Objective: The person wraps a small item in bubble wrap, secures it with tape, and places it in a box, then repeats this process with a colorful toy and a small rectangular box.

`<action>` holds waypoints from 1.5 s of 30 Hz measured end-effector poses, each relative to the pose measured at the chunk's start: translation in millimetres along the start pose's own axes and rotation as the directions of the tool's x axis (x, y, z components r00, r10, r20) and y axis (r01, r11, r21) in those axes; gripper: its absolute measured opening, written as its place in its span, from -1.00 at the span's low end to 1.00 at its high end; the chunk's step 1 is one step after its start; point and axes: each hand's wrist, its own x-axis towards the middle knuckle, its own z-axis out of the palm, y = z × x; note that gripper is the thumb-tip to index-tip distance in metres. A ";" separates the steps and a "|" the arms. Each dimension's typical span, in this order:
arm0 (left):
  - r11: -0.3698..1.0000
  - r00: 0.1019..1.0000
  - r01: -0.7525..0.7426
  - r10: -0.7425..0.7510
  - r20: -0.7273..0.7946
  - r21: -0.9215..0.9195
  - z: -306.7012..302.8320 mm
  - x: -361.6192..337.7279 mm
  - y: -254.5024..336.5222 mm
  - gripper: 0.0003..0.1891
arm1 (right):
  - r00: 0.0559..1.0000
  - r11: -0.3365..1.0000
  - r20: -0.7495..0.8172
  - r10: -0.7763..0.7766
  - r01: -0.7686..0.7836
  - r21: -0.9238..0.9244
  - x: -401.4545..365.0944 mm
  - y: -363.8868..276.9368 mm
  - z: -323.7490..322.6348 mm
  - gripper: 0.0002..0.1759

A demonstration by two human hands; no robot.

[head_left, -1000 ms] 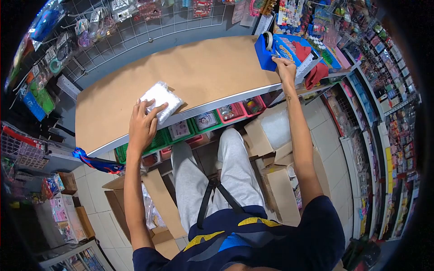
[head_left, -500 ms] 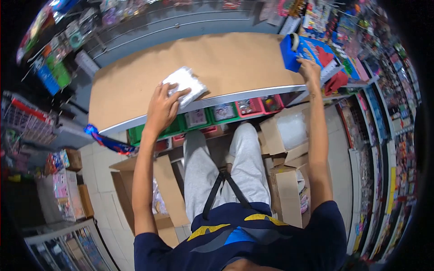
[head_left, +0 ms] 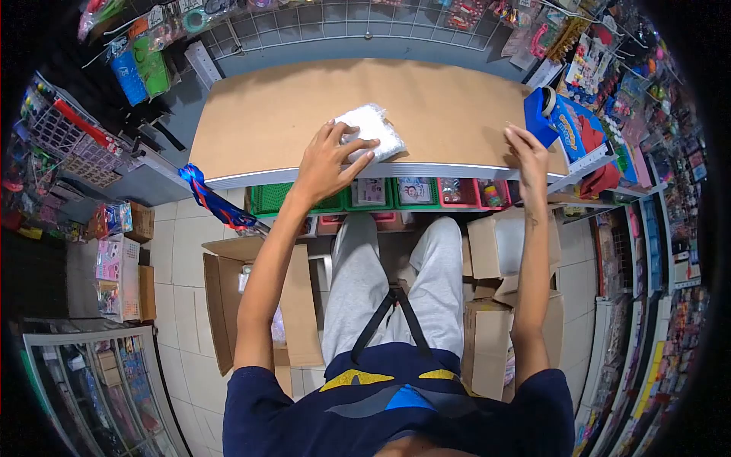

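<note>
A small white package point(head_left: 384, 137), wrapped in clear plastic that looks like bubble wrap, lies near the front edge of the brown tabletop point(head_left: 289, 107). My left hand point(head_left: 331, 160) holds it down from the left, fingers bent over its top and thumb at the near side. Close to the right end, my right hand point(head_left: 529, 156) hovers over the front edge with thumb and fingers drawn together. Whatever they pinch, if anything, is too small to make out. Just beyond that hand stands a blue tape dispenser point(head_left: 541, 122) with a roll of tape in it.
Green baskets point(head_left: 297, 199) and pink baskets point(head_left: 461, 194) with small goods sit below the tabletop. Open cardboard boxes point(head_left: 304, 305) flank my legs on the floor. A blue printed box point(head_left: 571, 126) is beside the dispenser. Hanging goods and stocked shelves point(head_left: 655, 251) surround me.
My right hand has come off the tape dispenser and moved a little left and nearer. My left hand remains on the package. The view has shifted leftward.
</note>
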 end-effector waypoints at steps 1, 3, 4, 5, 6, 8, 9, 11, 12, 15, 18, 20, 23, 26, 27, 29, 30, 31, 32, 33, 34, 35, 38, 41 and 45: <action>1.000 1.000 0.012 -0.012 -0.013 -0.009 1.4 0.7 0.1 -0.73 | 0.998 1.000 0.056 -0.015 0.016 -0.018 -2.6 -6.8 18.8 -0.66; 0.999 0.998 0.037 -0.038 -0.043 -0.027 6.5 0.9 -1.8 -0.75 | 0.992 0.999 0.128 -0.020 0.016 0.028 -6.3 -12.0 50.7 -0.66; 0.998 0.997 0.051 -0.053 -0.049 -0.043 7.6 1.2 -1.7 -0.76 | 0.985 0.999 0.169 -0.039 0.035 0.026 -8.1 -15.2 64.8 -0.67; 0.996 0.996 0.065 -0.068 -0.056 -0.059 9.0 1.4 -1.3 -0.76 | 0.976 0.998 0.211 -0.057 0.054 0.023 -9.5 -18.4 77.6 -0.67; 0.994 0.995 0.079 -0.083 -0.061 -0.076 9.9 1.6 -1.0 -0.77 | 0.969 0.998 0.241 -0.061 0.051 0.045 -11.5 -21.3 89.6 -0.67; 0.994 0.994 0.079 -0.085 -0.073 -0.080 10.9 1.0 -0.7 -0.78 | 0.953 0.995 0.297 -0.066 0.042 0.087 -15.8 -25.5 109.1 -0.66; 0.993 0.993 0.080 -0.087 -0.079 -0.081 10.9 1.4 -0.4 -0.78 | 0.942 0.996 0.331 -0.048 0.018 0.092 -15.8 -25.3 115.5 -0.66; 0.996 0.992 0.070 -0.075 -0.097 -0.062 11.8 1.4 0.4 -0.79 | 0.929 0.994 0.370 -0.021 -0.021 0.110 -18.1 -24.5 128.3 -0.65; 0.997 0.992 0.066 -0.071 -0.105 -0.051 12.0 1.2 0.8 -0.79 | 0.927 0.992 0.375 -0.013 -0.036 0.125 -20.5 -25.7 135.2 -0.65; 0.995 0.990 0.089 -0.095 -0.105 -0.054 13.1 1.3 1.0 -0.79 | 0.895 0.992 0.447 0.000 -0.056 0.113 -19.4 -21.8 145.9 -0.69; 0.992 0.987 0.104 -0.112 -0.116 -0.078 13.0 2.5 1.6 -0.79 | 0.851 0.983 0.505 0.147 -0.180 0.017 -23.2 -29.6 148.0 -0.72; 0.985 0.985 0.126 -0.138 -0.101 -0.116 10.6 3.4 2.7 -0.79 | 0.840 0.985 0.528 0.124 -0.168 0.035 -28.1 -37.1 151.8 -0.75; 0.980 0.982 0.148 -0.161 -0.100 -0.132 12.5 3.3 0.7 -0.77 | 0.797 0.985 0.600 0.070 -0.150 0.085 -25.2 -29.9 155.3 -0.75; 0.979 0.978 0.147 -0.166 -0.130 -0.141 12.7 4.4 1.1 -0.78 | 0.758 0.995 0.652 0.029 -0.085 0.055 -20.1 -19.0 162.1 -0.73; 0.979 0.976 0.145 -0.166 -0.143 -0.147 12.9 4.5 1.5 -0.78 | 0.748 0.998 0.664 0.021 -0.055 0.030 -20.1 -18.6 164.3 -0.72; 0.981 0.976 0.139 -0.159 -0.149 -0.139 14.8 4.2 0.0 -0.79 | 0.749 0.998 0.660 0.065 -0.062 -0.027 -20.9 -18.2 168.4 -0.71; 0.982 0.976 0.135 -0.155 -0.152 -0.134 14.8 4.2 -0.6 -0.79 | 0.749 0.996 0.657 0.086 -0.066 -0.055 -21.8 -18.6 171.1 -0.70; 0.981 0.975 0.139 -0.159 -0.153 -0.135 15.2 3.9 -0.6 -0.79 | 0.759 0.997 0.647 0.075 -0.043 -0.064 -23.2 -18.7 173.5 -0.70; 0.980 0.974 0.142 -0.163 -0.155 -0.136 15.6 3.9 -0.6 -0.79 | 0.768 0.997 0.637 0.063 -0.020 -0.074 -24.6 -18.5 175.8 -0.69; 0.980 0.974 0.144 -0.165 -0.158 -0.137 15.7 4.1 -0.8 -0.79 | 0.777 0.997 0.627 0.049 0.004 -0.083 -25.1 -17.8 177.3 -0.69; 0.980 0.974 0.147 -0.168 -0.154 -0.137 15.7 4.2 -1.0 -0.78 | 0.783 0.995 0.621 -0.005 0.066 -0.075 -22.5 -11.5 179.5 -0.69; 0.979 0.974 0.150 -0.170 -0.151 -0.138 15.6 4.2 -1.4 -0.78 | 0.786 0.989 0.615 -0.060 0.129 -0.068 -18.1 -0.7 183.3 -0.69; 0.982 0.974 0.145 -0.164 -0.155 -0.123 16.8 2.9 -2.2 -0.77 | 0.787 0.954 0.591 -0.177 0.286 -0.096 -13.2 14.8 189.3 -0.71; 0.983 0.974 0.137 -0.156 -0.162 -0.122 16.8 2.9 -3.2 -0.76 | 0.784 0.911 0.569 -0.248 0.388 -0.138 -12.6 15.9 192.4 -0.73; 0.972 0.970 0.163 -0.189 -0.155 -0.167 16.7 3.0 -2.5 -0.73 | 0.793 0.860 0.527 -0.305 0.467 -0.205 -19.6 10.9 192.3 -0.65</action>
